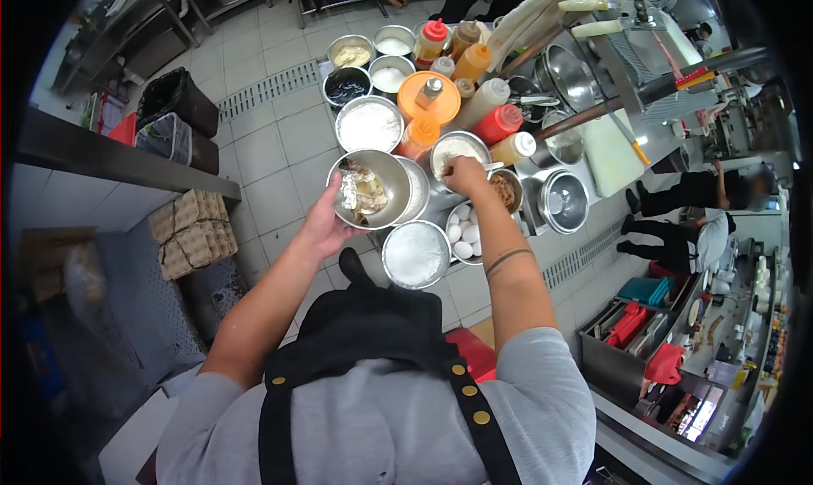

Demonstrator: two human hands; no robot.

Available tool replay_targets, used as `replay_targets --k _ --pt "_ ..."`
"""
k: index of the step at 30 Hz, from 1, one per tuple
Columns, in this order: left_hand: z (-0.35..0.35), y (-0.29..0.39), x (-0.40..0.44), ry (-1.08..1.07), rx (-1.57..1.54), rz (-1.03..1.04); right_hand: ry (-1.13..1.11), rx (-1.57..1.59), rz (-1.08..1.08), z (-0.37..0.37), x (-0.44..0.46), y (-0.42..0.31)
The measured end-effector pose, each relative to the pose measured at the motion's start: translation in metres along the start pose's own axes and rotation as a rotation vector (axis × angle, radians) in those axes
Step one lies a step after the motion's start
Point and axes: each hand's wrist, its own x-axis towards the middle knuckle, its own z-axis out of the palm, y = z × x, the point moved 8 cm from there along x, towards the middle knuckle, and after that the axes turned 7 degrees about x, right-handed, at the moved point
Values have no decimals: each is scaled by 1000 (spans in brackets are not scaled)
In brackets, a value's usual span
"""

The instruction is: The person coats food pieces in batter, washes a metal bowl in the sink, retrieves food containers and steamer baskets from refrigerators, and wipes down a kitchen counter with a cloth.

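Note:
My left hand (326,218) grips a metal bowl (396,179) by its left side, tilted toward me. White powder and pale, brownish pieces (366,193) lie inside it. My right hand (466,176) is at the near rim of a smaller metal container of white powder (453,148). Its fingers are closed and point down; what they hold is hidden. A pale handle (494,166) sticks out to the right of that hand. Below it are a bowl of white eggs (463,233) and a container with brown contents (506,190). A container of white powder (416,255) stands nearest my body.
Squeeze bottles (500,123) and an orange-lidded tub (429,97) crowd the counter behind the bowls. More powder containers (369,124) stand at left. Stacked metal bowls (563,201) sit at right. Egg trays (193,234) and bins (174,138) are at left. People (694,189) stand at far right.

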Motion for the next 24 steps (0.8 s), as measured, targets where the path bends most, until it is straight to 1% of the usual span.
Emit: replay_targets --k 1,3,5,8,10,11,14,16,17,20,21,23,24 --pt "-2 -2 -2 13 3 -5 -71 34 15 4 -3 -3" --pt "-6 -4 -1 35 25 -22 -62 8 -27 1 -5 1" --pt "-12 -7 4 20 38 -19 29 73 -17 -34 -17 -2" --pt "-5 -11 11 -4 20 -32 89 58 7 -110 -43 -27" --pt "5 -11 14 -57 86 -46 205 52 -25 -160 -64 -46" --pt "11 -9 14 -63 81 -40 251 39 -105 -184 -76 -62" --pt "30 -10 15 -79 66 -72 287 28 -166 -238 -108 -99" --pt "38 -13 20 -110 53 -82 288 172 -156 -266 -128 -126" --pt "42 -16 22 -131 44 -96 290 164 -155 -272 -133 -133" --pt "48 -22 33 -161 49 -107 307 341 -273 -288 -145 -158" --pt "51 -21 32 -162 51 -105 310 340 -274 -288 -144 -164" --pt "57 -19 29 -193 36 -110 215 461 -326 -278 -138 -181" --pt "57 -19 27 -190 38 -106 199 457 -336 -270 -131 -186"
